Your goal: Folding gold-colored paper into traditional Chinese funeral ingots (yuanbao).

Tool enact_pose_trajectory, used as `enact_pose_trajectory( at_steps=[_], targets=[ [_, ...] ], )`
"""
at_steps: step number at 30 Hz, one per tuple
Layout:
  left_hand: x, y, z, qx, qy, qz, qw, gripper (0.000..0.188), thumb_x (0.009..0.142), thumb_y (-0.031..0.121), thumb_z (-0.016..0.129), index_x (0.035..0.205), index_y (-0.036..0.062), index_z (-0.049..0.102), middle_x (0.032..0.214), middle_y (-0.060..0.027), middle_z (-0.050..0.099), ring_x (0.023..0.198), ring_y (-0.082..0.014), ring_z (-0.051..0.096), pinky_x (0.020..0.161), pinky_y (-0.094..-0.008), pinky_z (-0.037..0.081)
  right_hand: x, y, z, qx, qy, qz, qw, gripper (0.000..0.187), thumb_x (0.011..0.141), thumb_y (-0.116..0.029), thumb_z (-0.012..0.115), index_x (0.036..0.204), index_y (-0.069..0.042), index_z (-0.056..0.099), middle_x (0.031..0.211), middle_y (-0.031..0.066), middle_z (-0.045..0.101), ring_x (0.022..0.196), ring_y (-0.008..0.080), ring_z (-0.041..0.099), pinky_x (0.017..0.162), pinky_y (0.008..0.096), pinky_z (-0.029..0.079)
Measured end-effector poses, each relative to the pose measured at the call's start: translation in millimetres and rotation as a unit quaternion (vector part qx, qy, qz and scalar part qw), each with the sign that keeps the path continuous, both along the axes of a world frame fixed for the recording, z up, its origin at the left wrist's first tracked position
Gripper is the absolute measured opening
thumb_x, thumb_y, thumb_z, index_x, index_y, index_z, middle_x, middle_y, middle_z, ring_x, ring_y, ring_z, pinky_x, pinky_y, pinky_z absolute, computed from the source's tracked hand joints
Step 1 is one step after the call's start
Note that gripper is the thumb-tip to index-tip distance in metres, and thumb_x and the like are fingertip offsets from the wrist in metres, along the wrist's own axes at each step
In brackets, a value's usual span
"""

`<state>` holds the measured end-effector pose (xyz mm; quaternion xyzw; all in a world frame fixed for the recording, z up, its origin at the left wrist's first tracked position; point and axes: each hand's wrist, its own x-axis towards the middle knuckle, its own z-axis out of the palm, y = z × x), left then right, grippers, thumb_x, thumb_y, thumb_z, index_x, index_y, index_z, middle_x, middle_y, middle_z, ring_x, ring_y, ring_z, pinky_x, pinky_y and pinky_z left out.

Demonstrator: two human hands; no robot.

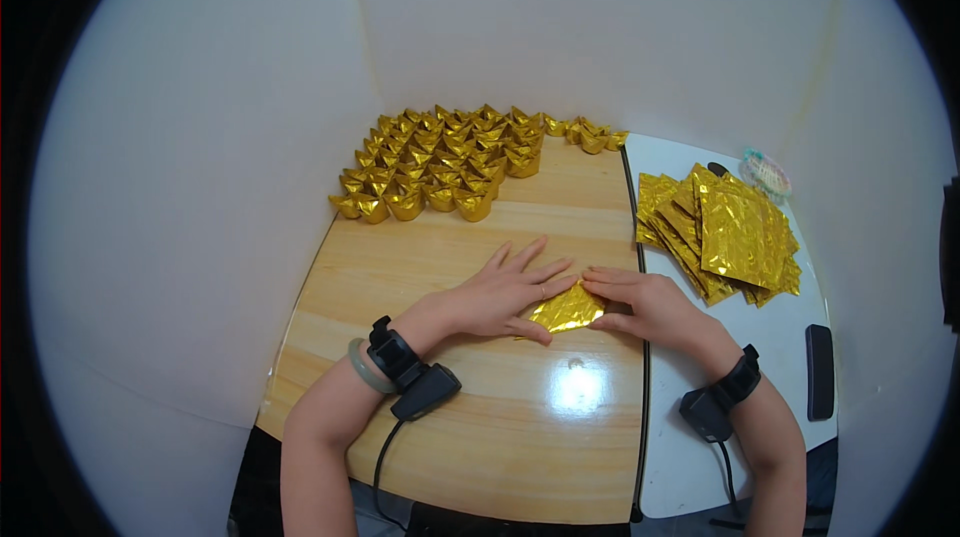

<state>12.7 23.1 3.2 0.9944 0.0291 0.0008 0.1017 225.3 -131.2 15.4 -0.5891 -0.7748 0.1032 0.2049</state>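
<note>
A folded sheet of gold foil paper (568,310) lies on the wooden tabletop between my hands, its shape partly hidden by fingers. My left hand (505,295) rests flat with its fingers spread, covering the sheet's left part, the thumb along its lower side. On the sheet's right end, my right hand (645,303) has its fingertips at the upper corner and its thumb lower down, gripping the edge. Beyond my hands stand several rows of folded gold foil ingots (440,162) at the back left. A smaller group of ingots (590,135) sits further right against the wall.
At the right, a stack of flat gold foil sheets (745,232) lies on a white table (690,377), which adjoins the wooden table (480,437). Behind the stack is a small clear package (766,175). A long black object (820,372) lies near the right edge. White walls enclose the tables.
</note>
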Motion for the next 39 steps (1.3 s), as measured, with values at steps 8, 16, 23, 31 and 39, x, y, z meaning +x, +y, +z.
enact_pose_trajectory(
  at_steps=[8, 16, 23, 31, 39],
  targets=[
    [-4, -1, 5, 0.023, 0.035, 0.020, 0.999, 0.089, 0.077, 0.062, 0.060, 0.149, 0.0210, 0.025, 0.156, -0.0106, 0.015, 0.142, -0.0420, 0.007, 0.109, -0.0642, 0.013, 11, -1, 12, -0.042, -0.028, -0.022, 0.998, 0.060, 0.084, -0.037, 0.065, 0.127, 0.001, 0.052, 0.132, 0.0194, 0.052, 0.119, 0.0340, 0.052, 0.100, 0.0386, 0.043],
    [-5, 2, -2, 0.013, 0.019, 0.008, 1.000, 0.092, 0.079, 0.063, 0.057, 0.149, 0.0158, 0.022, 0.155, -0.0113, 0.017, 0.143, -0.0385, 0.008, 0.111, -0.0618, 0.013, -50, -13, 0, -0.081, -0.173, 0.013, 0.981, 0.104, 0.086, -0.067, 0.045, 0.138, 0.018, 0.020, 0.146, 0.0360, 0.018, 0.140, 0.0428, 0.016, 0.115, 0.0442, 0.016],
    [-2, 1, 0, 0.014, 0.014, -0.002, 1.000, 0.091, 0.080, 0.062, 0.057, 0.149, 0.0159, 0.021, 0.156, -0.0113, 0.016, 0.143, -0.0387, 0.009, 0.111, -0.0609, 0.013, -26, -17, -6, -0.062, -0.216, -0.051, 0.973, 0.111, 0.082, -0.075, 0.040, 0.138, 0.018, 0.021, 0.145, 0.0354, 0.022, 0.141, 0.0410, 0.018, 0.115, 0.0437, 0.016],
    [-3, -1, -2, 0.000, 0.030, 0.013, 0.999, 0.092, 0.079, 0.058, 0.061, 0.150, 0.0161, 0.020, 0.157, -0.0104, 0.013, 0.144, -0.0355, 0.008, 0.111, -0.0606, 0.010, -47, -15, 9, -0.061, -0.219, -0.118, 0.967, 0.110, 0.082, -0.076, 0.039, 0.136, 0.019, 0.025, 0.143, 0.0360, 0.026, 0.140, 0.0404, 0.021, 0.116, 0.0438, 0.015],
    [-4, 1, 0, -0.016, 0.025, 0.029, 0.999, 0.101, 0.078, 0.057, 0.063, 0.149, 0.0067, 0.013, 0.156, -0.0127, 0.016, 0.144, -0.0323, 0.010, 0.112, -0.0586, 0.012, -62, -10, -8, -0.086, -0.164, -0.062, 0.981, 0.109, 0.083, -0.075, 0.037, 0.140, 0.017, 0.020, 0.147, 0.0338, 0.020, 0.142, 0.0389, 0.014, 0.116, 0.0463, 0.011]
  ],
)
